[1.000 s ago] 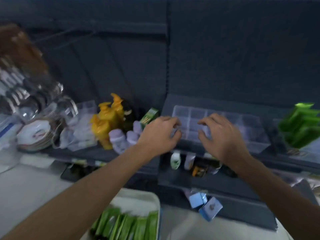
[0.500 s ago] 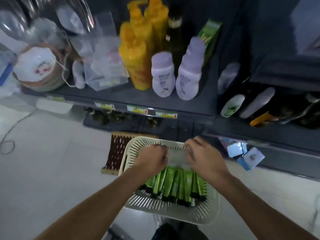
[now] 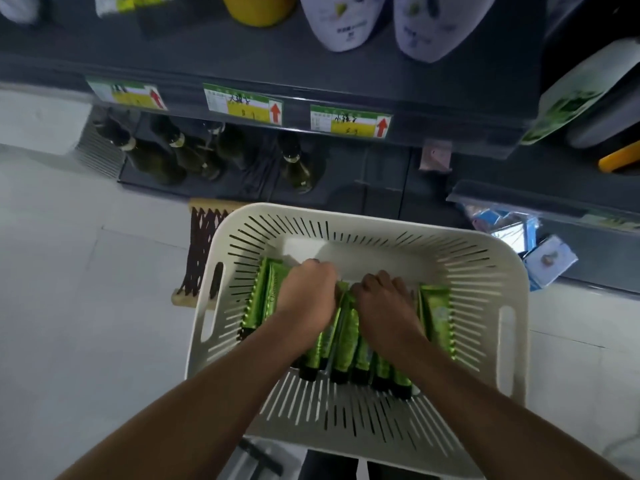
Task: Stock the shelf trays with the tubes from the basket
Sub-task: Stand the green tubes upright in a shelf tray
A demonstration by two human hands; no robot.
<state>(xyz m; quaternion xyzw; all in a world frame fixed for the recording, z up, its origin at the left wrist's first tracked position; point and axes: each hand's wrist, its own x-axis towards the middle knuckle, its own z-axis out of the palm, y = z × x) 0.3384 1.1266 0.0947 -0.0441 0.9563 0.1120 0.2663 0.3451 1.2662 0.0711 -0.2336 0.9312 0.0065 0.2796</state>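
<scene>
- Green tubes (image 3: 346, 337): lying side by side across the middle of the white slotted basket (image 3: 381, 225), caps toward me.
- My left hand (image 3: 306, 296): left of basket centre, fingers curled around the tubes' flat ends.
- My right hand (image 3: 384, 303): right of basket centre, gripping likewise.

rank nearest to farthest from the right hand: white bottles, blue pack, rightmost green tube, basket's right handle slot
1. rightmost green tube, beside the right hand
2. basket's right handle slot, further right
3. blue pack, low right
4. white bottles, upper shelf
</scene>
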